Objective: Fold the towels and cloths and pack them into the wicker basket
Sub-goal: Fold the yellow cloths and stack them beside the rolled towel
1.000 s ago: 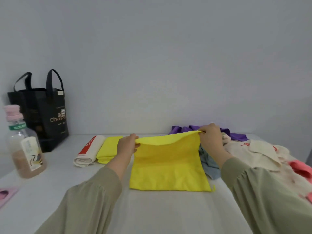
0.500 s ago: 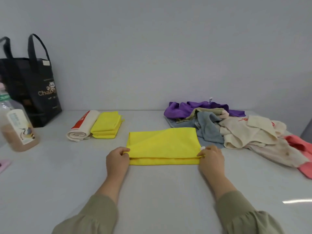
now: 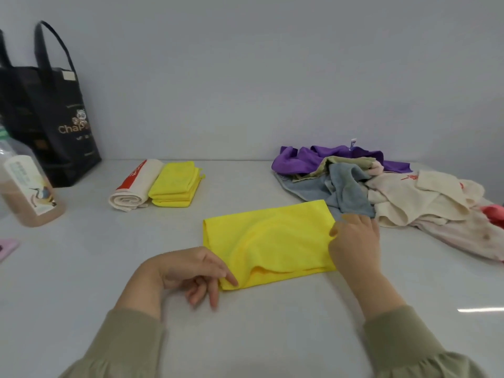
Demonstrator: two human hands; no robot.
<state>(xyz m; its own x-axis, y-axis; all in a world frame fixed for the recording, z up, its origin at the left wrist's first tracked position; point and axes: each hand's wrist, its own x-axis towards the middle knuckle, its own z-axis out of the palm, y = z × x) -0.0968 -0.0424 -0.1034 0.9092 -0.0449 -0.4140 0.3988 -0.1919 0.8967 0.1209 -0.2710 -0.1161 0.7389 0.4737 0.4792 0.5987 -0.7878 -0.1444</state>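
A yellow cloth point(image 3: 272, 238), folded in half, lies on the white table point(image 3: 272, 323) in front of me, with a loose bulge along its near edge. My left hand point(image 3: 195, 271) lays its index finger on the cloth's near-left corner, its other fingers loosely bent. My right hand point(image 3: 354, 241) rests against the cloth's right edge, thumb on the fabric and fingers straight. Unfolded cloths are heaped at the right: purple point(image 3: 311, 159), grey point(image 3: 346, 186), cream point(image 3: 422, 197) and pink point(image 3: 495, 214). At the back left sit a folded yellow stack point(image 3: 174, 186) and a rolled white towel point(image 3: 133, 190). No wicker basket is in view.
A black tote bag point(image 3: 54, 118) stands against the wall at the far left. A plastic bottle point(image 3: 27, 192) with brown contents stands in front of it. A small pink object point(image 3: 6, 248) lies at the left edge.
The yellow cloth's far edge was brought toward me and laid down, folding it in half. Both hands then let go of the near corners; the right one moved up the right edge.
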